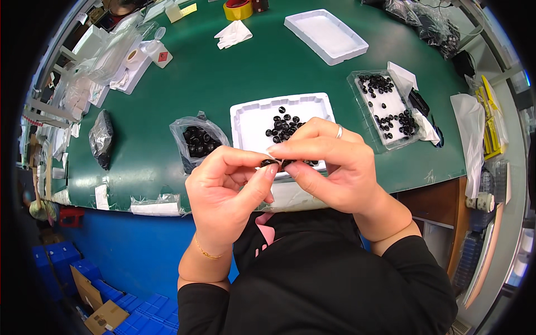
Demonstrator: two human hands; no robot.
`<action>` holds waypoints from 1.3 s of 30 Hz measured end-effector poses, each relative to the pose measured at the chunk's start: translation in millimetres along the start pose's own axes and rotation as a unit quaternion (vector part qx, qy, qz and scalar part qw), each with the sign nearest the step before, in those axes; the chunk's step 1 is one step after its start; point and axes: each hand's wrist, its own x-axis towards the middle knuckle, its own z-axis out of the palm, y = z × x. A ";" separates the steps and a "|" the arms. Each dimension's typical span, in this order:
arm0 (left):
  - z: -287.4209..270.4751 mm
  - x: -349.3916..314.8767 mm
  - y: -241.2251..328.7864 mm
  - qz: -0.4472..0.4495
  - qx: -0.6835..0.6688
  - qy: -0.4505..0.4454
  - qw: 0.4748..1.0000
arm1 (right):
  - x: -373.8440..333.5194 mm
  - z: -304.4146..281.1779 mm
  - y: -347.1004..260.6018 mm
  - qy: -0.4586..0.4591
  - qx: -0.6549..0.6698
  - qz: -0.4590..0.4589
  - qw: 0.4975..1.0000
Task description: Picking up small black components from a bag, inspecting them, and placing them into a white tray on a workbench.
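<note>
My left hand [226,187] pinches a small glossy black part [268,162] between thumb and forefinger. Close against it, my right hand [335,162] is closed in a pinch on a second small black piece [287,163], mostly covered by the fingertips. Both hands are raised over the near edge of a white plastic tray [240,123], where several small round black parts [283,127] lie in a loose pile. Left of this tray, an open clear bag [177,131] holds larger-looking black parts [200,142].
A clear-rimmed tray [365,111] of black parts stands right; a white tray [329,36] lies farther back. At left are a filled bag [101,139] and a white bottle [160,54]. A white cloth [233,34] and yellow tape roll [238,9] lie at the back.
</note>
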 end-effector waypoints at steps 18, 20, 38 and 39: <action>-1.7 0.8 -0.1 0.017 0.055 0.019 0.998 | -3.9 -0.8 4.0 -0.012 0.013 0.032 0.999; -3.9 2.5 -4.1 0.059 0.083 0.009 0.995 | -3.5 -2.8 3.5 -0.037 0.006 0.041 0.998; -3.5 4.7 -20.6 -0.154 -0.423 -0.125 0.884 | 0.4 -1.0 10.1 -0.002 0.501 0.256 0.826; -3.9 4.2 -21.3 -0.154 -0.424 -0.122 0.884 | 1.1 -0.5 10.4 -0.003 0.501 0.256 0.827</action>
